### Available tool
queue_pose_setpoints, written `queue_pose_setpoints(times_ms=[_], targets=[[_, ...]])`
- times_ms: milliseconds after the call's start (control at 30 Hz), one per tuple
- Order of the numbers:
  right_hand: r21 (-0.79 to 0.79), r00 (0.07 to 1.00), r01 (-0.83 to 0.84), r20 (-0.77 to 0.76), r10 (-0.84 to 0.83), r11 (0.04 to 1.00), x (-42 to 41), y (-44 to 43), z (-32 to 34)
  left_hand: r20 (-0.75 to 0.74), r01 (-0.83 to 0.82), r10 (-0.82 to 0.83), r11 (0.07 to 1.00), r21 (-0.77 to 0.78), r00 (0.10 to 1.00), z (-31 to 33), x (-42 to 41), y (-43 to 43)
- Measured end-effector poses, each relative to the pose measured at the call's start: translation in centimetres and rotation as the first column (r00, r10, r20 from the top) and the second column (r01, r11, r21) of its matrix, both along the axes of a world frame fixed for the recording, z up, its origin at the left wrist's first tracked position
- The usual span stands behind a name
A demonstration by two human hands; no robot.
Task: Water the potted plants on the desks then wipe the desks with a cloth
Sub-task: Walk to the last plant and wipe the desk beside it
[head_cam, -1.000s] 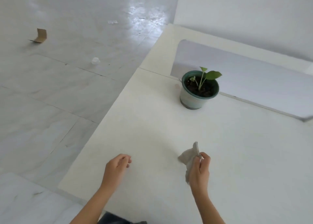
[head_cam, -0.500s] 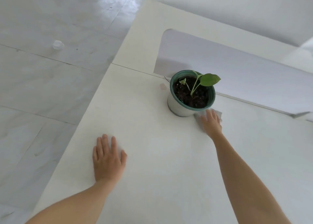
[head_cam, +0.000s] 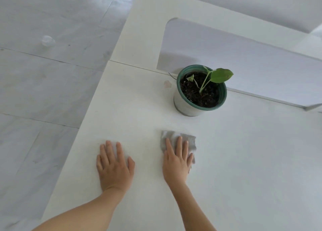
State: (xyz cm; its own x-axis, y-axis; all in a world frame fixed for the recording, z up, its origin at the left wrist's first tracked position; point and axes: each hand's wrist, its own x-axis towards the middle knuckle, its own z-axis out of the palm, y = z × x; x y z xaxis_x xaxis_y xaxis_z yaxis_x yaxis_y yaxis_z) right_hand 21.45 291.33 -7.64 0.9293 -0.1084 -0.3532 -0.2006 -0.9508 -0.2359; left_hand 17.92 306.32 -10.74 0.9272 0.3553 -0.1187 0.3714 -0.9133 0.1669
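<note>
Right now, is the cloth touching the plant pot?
No, the cloth lies flat under the right hand, apart from the pot with bare desk between.

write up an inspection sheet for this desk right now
surface: white desk, faint pinkish mark left of the potted plant
job's things: potted plant upright at the desk's far edge; grey cloth spread flat, apart from the potted plant
clutter: nothing seen
grips: left hand flat on bare desk; right hand flat on the cloth
cables: thin dark strand by the potted plant, cannot tell what
surroundings: pale tiled floor with a small clear object; white divider panel behind the potted plant
</note>
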Motion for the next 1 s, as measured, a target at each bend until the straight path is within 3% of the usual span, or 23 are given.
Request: queue_pose_setpoints(times_ms=[167,267,400,500,600,833,867,900,967,1000], targets=[[0.116,0.913,-0.407,0.038,0.405,0.906,6.0,4.1,-0.1,0.041,-0.020,0.019,1.000,0.025,0.999,-0.5,0.0,0.1],[0.049,0.944,-0.329,0.033,0.327,0.943,12.7,4.6,-0.3,0.100,-0.025,0.021,0.999,0.040,0.995,-0.8,0.0,0.2],[0.077,0.991,-0.134,-0.018,0.136,0.988,16.5,6.7,-0.4,0.131,-0.028,0.022,0.999,0.042,0.991,-1.0,0.0,0.3],[0.078,0.965,-0.261,0.002,0.262,0.962,13.8,7.6,-0.2,0.118,-0.030,0.027,0.999,0.030,0.993,-0.9,0.1,0.2],[-0.003,0.803,-0.591,0.092,0.589,0.806,7.5,5.7,-0.8,0.092,-0.026,0.025,1.000,0.013,0.995,-0.6,0.1,0.2],[-0.202,0.538,-0.808,0.129,0.833,0.553,-2.9,-6.5,-2.8,-0.055,0.000,-0.003,0.998,-0.056,0.998,0.6,0.2,0.0],[-0.214,0.575,-0.785,0.101,0.812,0.582,-2.6,-8.3,-2.7,-0.061,-0.009,0.005,0.997,-0.073,0.998,0.7,0.2,0.0],[-0.233,0.664,-0.707,0.108,0.740,0.668,-2.1,-10.1,-2.6,-0.073,-0.020,0.013,0.995,-0.098,0.997,0.8,0.3,0.0],[-0.183,0.910,-0.345,0.174,0.376,0.921,-0.4,-13.3,-1.9,-0.108,-0.035,0.019,0.988,-0.152,0.994,1.2,0.3,-0.1],[-0.132,0.981,-0.096,0.156,0.116,0.987,0.5,-14.4,-1.2,-0.115,-0.036,0.017,0.986,-0.166,0.993,1.2,0.3,-0.1]])
